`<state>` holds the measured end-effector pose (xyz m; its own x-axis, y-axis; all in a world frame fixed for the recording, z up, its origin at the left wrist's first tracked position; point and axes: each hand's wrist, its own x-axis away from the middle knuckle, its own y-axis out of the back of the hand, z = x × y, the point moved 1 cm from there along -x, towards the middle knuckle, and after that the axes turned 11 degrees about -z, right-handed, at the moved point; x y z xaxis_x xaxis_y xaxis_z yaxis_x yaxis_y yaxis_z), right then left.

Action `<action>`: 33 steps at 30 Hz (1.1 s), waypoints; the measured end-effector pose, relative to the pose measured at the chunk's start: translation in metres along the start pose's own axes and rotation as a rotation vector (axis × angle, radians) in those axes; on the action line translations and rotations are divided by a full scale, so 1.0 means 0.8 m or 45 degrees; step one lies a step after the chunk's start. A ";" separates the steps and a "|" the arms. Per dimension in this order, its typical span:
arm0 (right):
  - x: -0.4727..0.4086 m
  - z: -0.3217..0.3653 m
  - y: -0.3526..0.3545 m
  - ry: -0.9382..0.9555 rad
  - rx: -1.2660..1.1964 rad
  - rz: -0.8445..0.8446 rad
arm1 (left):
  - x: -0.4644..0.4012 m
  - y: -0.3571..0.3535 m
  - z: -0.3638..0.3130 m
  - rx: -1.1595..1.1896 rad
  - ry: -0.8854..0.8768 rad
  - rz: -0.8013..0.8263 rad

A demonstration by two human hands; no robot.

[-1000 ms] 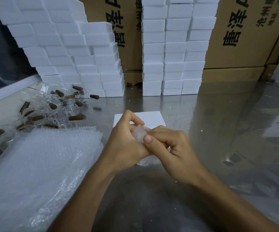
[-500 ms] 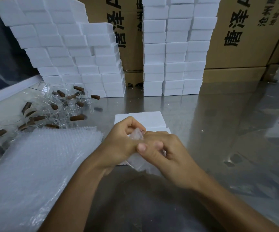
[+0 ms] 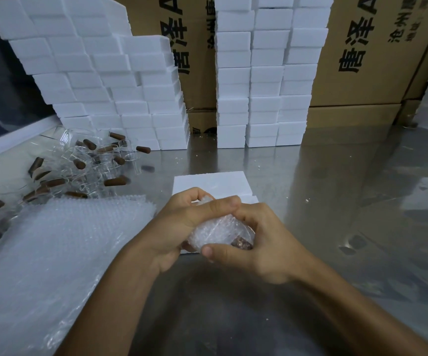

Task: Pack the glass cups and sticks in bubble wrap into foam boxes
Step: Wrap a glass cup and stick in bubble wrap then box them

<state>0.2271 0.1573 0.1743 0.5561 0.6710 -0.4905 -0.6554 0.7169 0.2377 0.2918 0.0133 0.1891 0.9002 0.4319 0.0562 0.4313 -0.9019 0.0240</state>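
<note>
Wrapped bundle (image 3: 218, 233) over foam box (image 3: 211, 182) edge

We have one view only, from a wide-angle camera worn on the head (its edges bend straight lines). It looks forward and down across the desk (image 3: 336, 201), close over the left hand (image 3: 179, 227) and right hand (image 3: 264, 242), toward stacked foam boxes (image 3: 261, 80) at the far edge.
</note>
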 end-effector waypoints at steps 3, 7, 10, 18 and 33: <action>0.001 -0.004 0.000 -0.013 0.066 -0.045 | -0.001 -0.002 0.002 0.000 0.049 -0.010; -0.001 -0.005 -0.007 0.019 -0.102 -0.111 | -0.006 0.004 0.005 -0.011 0.033 -0.107; 0.001 -0.010 -0.008 0.052 -0.117 -0.217 | -0.007 0.003 0.004 0.104 0.084 -0.189; -0.011 -0.017 0.007 -0.067 -0.232 -0.724 | -0.002 -0.004 0.000 0.596 0.212 -0.059; -0.018 -0.020 0.021 -0.550 -0.654 -0.819 | -0.004 -0.009 0.002 0.235 -0.268 -0.168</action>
<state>0.2001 0.1569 0.1717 0.9656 0.2595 -0.0195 -0.2431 0.8730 -0.4227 0.2857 0.0184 0.1868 0.8203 0.5535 -0.1441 0.5316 -0.8307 -0.1653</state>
